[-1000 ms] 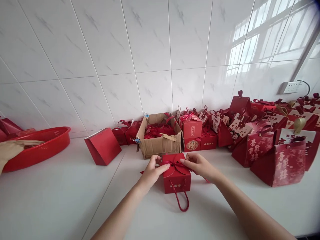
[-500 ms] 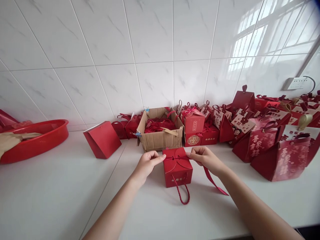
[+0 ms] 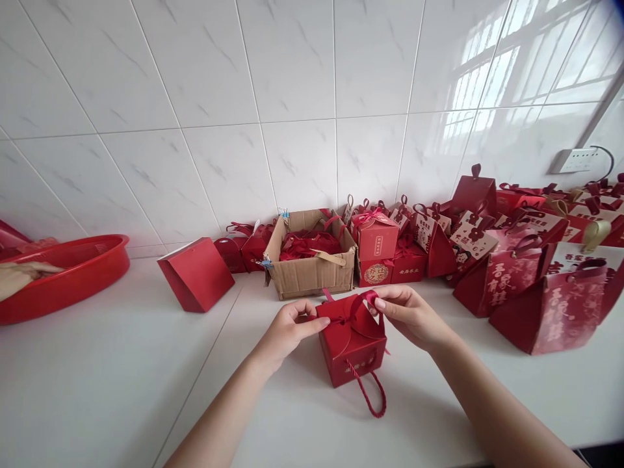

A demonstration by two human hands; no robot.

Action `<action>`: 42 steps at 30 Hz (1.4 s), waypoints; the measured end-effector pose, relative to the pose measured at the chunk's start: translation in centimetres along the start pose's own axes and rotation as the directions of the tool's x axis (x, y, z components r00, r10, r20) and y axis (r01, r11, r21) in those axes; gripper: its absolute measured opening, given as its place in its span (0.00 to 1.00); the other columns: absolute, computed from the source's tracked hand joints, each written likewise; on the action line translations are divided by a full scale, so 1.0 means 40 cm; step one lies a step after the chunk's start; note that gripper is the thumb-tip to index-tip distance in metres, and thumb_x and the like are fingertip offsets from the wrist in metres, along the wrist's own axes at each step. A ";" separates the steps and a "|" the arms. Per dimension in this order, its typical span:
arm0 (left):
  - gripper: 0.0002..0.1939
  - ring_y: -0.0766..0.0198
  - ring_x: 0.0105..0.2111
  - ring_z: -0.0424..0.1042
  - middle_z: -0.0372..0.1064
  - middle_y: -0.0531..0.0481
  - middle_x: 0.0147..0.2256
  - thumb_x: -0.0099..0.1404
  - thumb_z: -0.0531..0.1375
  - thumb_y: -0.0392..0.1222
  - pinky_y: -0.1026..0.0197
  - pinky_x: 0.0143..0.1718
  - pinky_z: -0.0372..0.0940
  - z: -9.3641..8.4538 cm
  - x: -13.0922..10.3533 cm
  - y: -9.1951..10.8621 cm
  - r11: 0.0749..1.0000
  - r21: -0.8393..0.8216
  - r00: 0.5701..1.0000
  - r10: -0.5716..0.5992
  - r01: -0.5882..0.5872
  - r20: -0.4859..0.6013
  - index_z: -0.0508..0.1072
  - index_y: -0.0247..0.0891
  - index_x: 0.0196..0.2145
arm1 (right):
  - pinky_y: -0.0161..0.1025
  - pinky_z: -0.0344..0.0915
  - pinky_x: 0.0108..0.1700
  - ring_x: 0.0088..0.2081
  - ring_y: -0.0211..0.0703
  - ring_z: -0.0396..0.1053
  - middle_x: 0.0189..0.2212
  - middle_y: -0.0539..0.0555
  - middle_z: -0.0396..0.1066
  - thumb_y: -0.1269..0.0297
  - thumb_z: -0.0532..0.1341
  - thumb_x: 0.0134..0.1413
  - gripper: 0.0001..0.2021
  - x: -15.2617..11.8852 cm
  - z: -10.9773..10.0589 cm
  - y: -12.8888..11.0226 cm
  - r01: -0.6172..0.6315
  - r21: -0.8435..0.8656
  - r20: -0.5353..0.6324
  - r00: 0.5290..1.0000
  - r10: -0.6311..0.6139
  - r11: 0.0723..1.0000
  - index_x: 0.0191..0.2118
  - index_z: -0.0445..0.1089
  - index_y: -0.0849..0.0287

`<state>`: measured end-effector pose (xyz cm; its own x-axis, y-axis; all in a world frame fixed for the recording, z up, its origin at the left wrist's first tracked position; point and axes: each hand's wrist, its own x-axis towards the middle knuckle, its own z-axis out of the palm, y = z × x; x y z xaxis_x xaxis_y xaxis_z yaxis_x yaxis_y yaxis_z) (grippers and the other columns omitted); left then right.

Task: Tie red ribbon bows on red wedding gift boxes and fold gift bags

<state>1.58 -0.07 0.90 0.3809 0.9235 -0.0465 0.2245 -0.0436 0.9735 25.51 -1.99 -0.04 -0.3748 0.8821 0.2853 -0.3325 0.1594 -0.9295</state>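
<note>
Two hands share one ribbon (image 3: 359, 305) over the lid of a small red gift box (image 3: 355, 343), which stands on the worktop (image 3: 297, 422) between them. The ribbon runs roughly crosswise, left to right, over the overlapping lid flaps, and its gathered middle lies nearer the left hand (image 3: 287, 330) than the right. The left grip is narrow, thumb and fingers pinched on the ribbon at the lid's left edge, the thumb tip just beside that gathered part. The right hand (image 3: 408, 312) pinches a raised bend of ribbon above the lid's back right corner, so the right grip is the higher and farther of the two. Whether either grip presses on the lid itself, I cannot tell.

The gift box sits slightly askew, one front corner pointing toward the person, its base flat. A twisted cord handle (image 3: 379, 404) droops from the front face toward the person, clear of both hands. Just behind stands a cardboard carton (image 3: 312, 278) of dark red pieces. Well off to the left, another person's hand (image 3: 22, 278) reaches into a red basin (image 3: 82, 289).
</note>
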 end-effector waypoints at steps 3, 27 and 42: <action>0.15 0.62 0.37 0.64 0.66 0.52 0.34 0.53 0.67 0.47 0.62 0.36 0.57 0.008 -0.004 0.016 0.986 0.144 0.989 0.102 -0.087 -0.104 0.66 0.40 0.32 | 0.34 0.64 0.39 0.32 0.33 0.68 0.28 0.49 0.73 0.64 0.64 0.55 0.06 -0.001 0.001 0.008 0.022 -0.001 -0.022 1.000 -0.022 1.000 0.37 0.77 0.55; 0.20 0.63 0.33 0.66 0.68 0.51 0.31 0.60 0.56 0.60 0.62 0.34 0.60 0.056 0.012 0.034 0.965 0.258 0.979 0.103 -0.055 -0.175 0.67 0.38 0.32 | 0.36 0.64 0.37 0.34 0.39 0.67 0.32 0.52 0.70 0.53 0.56 0.61 0.13 -0.001 0.050 0.016 0.068 -0.255 -0.023 0.997 -0.076 0.964 0.36 0.66 0.59; 0.20 0.69 0.23 0.54 0.55 0.56 0.21 0.55 0.62 0.57 0.65 0.22 0.49 -0.007 -0.064 0.113 0.899 0.428 0.996 -0.083 0.089 -0.032 0.69 0.36 0.21 | 0.35 0.62 0.33 0.28 0.39 0.68 0.24 0.51 0.72 0.60 0.56 0.59 0.08 -0.009 0.087 0.015 -0.018 -0.485 -0.193 0.977 -0.088 0.875 0.34 0.67 0.59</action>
<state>1.38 -2.51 5.47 0.3322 0.9356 -0.1199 0.6199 -0.1207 0.7753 22.45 -3.76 0.12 -0.1697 0.9338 0.3150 0.1352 0.3387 -0.9311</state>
